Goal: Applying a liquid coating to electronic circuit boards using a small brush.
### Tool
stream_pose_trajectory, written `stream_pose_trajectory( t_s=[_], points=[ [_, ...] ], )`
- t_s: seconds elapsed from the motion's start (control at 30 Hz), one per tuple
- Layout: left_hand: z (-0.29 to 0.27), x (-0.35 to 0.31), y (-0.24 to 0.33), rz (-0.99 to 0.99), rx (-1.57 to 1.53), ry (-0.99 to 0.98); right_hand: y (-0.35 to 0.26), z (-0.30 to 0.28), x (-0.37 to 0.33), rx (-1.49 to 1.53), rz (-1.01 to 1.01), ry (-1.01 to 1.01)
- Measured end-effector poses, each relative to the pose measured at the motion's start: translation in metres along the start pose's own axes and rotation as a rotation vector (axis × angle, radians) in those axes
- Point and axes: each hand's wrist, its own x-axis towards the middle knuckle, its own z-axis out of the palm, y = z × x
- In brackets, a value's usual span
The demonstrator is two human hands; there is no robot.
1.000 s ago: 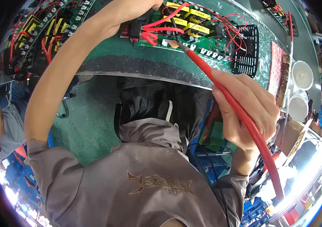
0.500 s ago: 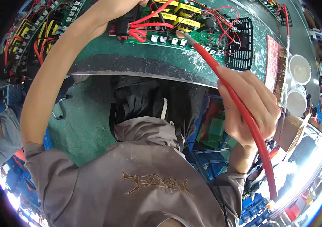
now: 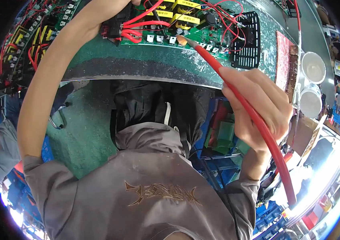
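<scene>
Has carried the tan tip of the red brush (image 3: 255, 116) farther right along the row of white-faced components (image 3: 173, 40) since a second ago, leaving three of them left of the bristles instead of one. Now points down just beside the third, at the near edge of the green circuit board (image 3: 208, 36), flat on the bench (image 3: 170, 58); hard to judge true contact from this angle. Sees the board farther left and higher in view than before. Keeps the brush clamped between thumb and fingers of the right hand (image 3: 260, 105), handle trailing back past the wrist. Reaches up to the board's far side with the left arm, as before; cannot tell the state of the left grip, with the left hand (image 3: 137, 2) mostly cut off by the upper edge.

Finds yellow parts (image 3: 186, 19) on the board, partly crossed by thick red wires (image 3: 146, 25) running from a black block at its left end, with a black slotted plate (image 3: 244, 60) at its right. Covers part of the more distant boards (image 3: 20, 38) with the left forearm (image 3: 56, 76). Takes in two white buckets (image 3: 313, 67) and a cardboard box (image 3: 304, 134) off to the right.
</scene>
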Motion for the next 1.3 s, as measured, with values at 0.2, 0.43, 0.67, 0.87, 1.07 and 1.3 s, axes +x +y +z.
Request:
stream_pose_trajectory(
  t_s=[0.2, 0.43, 0.67, 0.87, 1.07, 1.3],
  points=[
    [0.025, -0.01, 0.054, -0.023, -0.279, 0.106, 0.003, -0.025, -0.016, -0.008, 0.087, 0.077],
    [0.025, -0.013, 0.053, -0.023, -0.311, 0.131, 0.008, -0.015, -0.012, -0.004, 0.095, 0.0],
    [0.026, -0.014, 0.054, -0.024, -0.313, 0.134, 0.018, -0.016, -0.015, -0.084, -0.037, 0.114],
    [0.028, -0.013, 0.055, -0.045, -0.275, 0.168, 0.01, -0.028, -0.016, -0.022, 0.134, 0.002],
    [0.031, -0.014, 0.061, -0.072, -0.245, 0.196, 0.017, -0.023, -0.017, -0.071, 0.04, 0.048],
    [0.032, -0.017, 0.063, -0.105, -0.232, 0.212, 0.017, -0.024, -0.022, -0.071, 0.117, 0.035]
  ],
)
